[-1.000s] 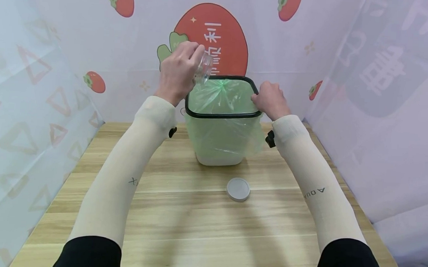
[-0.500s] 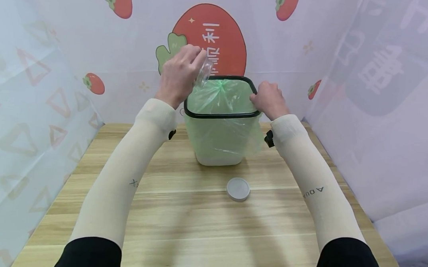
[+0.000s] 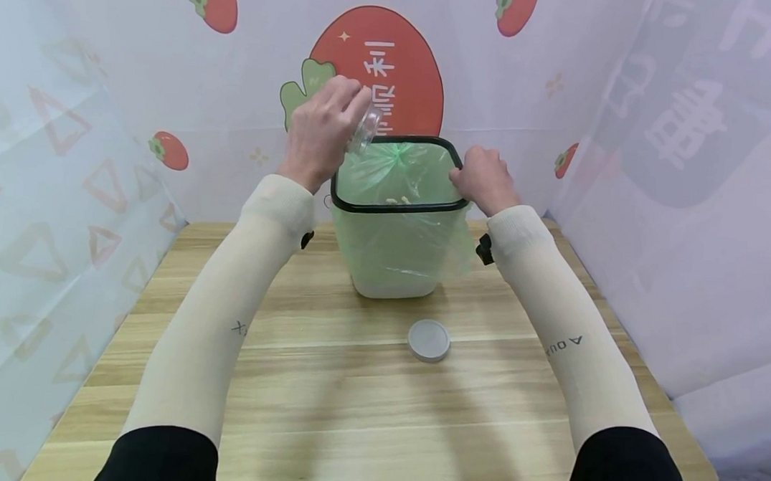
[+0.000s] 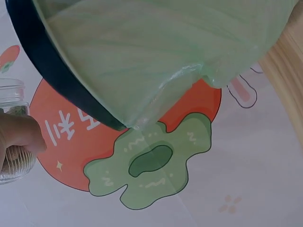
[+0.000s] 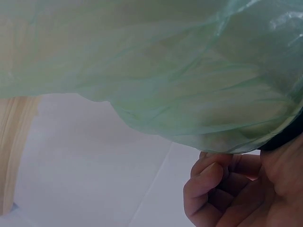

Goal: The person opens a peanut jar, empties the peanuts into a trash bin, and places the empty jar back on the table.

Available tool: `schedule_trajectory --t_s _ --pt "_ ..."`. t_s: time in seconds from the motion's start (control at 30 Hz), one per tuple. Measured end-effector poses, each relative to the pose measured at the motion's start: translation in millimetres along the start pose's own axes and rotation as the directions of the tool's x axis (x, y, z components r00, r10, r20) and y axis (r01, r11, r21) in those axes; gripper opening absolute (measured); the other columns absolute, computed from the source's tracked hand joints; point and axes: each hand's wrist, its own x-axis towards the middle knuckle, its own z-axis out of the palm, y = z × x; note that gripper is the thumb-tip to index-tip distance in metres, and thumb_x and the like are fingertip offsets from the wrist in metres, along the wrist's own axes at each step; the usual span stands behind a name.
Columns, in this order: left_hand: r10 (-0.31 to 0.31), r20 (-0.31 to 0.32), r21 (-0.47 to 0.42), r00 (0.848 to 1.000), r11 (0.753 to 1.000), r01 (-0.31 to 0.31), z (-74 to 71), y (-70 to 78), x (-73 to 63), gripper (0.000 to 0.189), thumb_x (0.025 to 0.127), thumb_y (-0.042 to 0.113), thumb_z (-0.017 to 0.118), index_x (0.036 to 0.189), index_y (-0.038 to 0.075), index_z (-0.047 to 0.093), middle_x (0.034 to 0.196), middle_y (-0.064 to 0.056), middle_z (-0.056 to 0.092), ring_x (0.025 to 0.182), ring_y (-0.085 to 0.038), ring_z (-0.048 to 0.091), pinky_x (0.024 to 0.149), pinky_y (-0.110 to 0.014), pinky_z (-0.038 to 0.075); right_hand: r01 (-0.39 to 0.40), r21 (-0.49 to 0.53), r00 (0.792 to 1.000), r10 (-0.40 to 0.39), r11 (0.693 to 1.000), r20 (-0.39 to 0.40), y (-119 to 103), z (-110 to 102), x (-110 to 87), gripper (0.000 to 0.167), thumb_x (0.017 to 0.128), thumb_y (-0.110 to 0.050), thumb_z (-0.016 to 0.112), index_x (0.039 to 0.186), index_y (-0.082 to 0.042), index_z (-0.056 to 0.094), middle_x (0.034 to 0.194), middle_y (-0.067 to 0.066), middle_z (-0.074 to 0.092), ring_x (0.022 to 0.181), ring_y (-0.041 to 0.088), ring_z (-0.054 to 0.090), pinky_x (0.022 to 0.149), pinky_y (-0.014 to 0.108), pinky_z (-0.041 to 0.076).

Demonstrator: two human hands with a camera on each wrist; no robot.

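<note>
My left hand (image 3: 322, 130) grips a clear glass jar (image 3: 366, 128), tilted with its mouth over the left side of the trash can (image 3: 396, 292). In the left wrist view, the fingers (image 4: 21, 132) wrap round the jar's ribbed body (image 4: 21, 163). A translucent green trash bag (image 3: 392, 244) lines the can and hangs over its outside, under a black rim (image 3: 402, 210). A few small pale pieces (image 3: 396, 200) show inside the bag, near the front rim. My right hand (image 3: 488, 179) holds the rim at the right side, its fingers (image 5: 203, 182) curled just outside the bag.
A round grey lid (image 3: 429, 341) lies on the wooden table (image 3: 365, 412) in front of the can. Printed fabric walls (image 3: 508, 95) enclose the table at the back and both sides.
The jar's mouth has tipped a little further down over the can. Small pale pieces now show in the bag, where none were seen before. The right hand stays at the rim.
</note>
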Motion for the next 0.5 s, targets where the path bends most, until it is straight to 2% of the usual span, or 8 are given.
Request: schedule_trajectory --t_s 0.23,0.5 --pt "0.028 -0.015 0.015 1.000 1.000 -0.028 -3.0 0.1 3.2 0.031 0.108 0.001 0.042 0.130 0.004 0.064 0.127 -0.013 0.067 0.123 -0.028 0.062 0.084 -0.050 0.066 0.003 0.003 1.000 -0.003 1.000 -0.008 -0.2 -1.3 -0.1 0.028 0.108 -0.029 0.051 0.098 -0.004 0.057 0.098 0.013 0.058 0.084 0.029 0.058 0.070 0.040 0.051" --pt "0.095 -0.004 0.054 0.995 0.994 -0.094 -3.0 2.5 7.0 0.035 0.106 -0.005 0.036 0.127 0.004 0.062 0.124 -0.012 0.066 0.123 -0.028 0.062 0.086 -0.047 0.066 -0.008 0.007 1.000 0.008 1.000 -0.003 -0.1 -1.2 1.7 0.030 0.108 -0.031 0.051 0.106 -0.002 0.058 0.101 0.014 0.060 0.086 0.029 0.060 0.072 0.040 0.052"
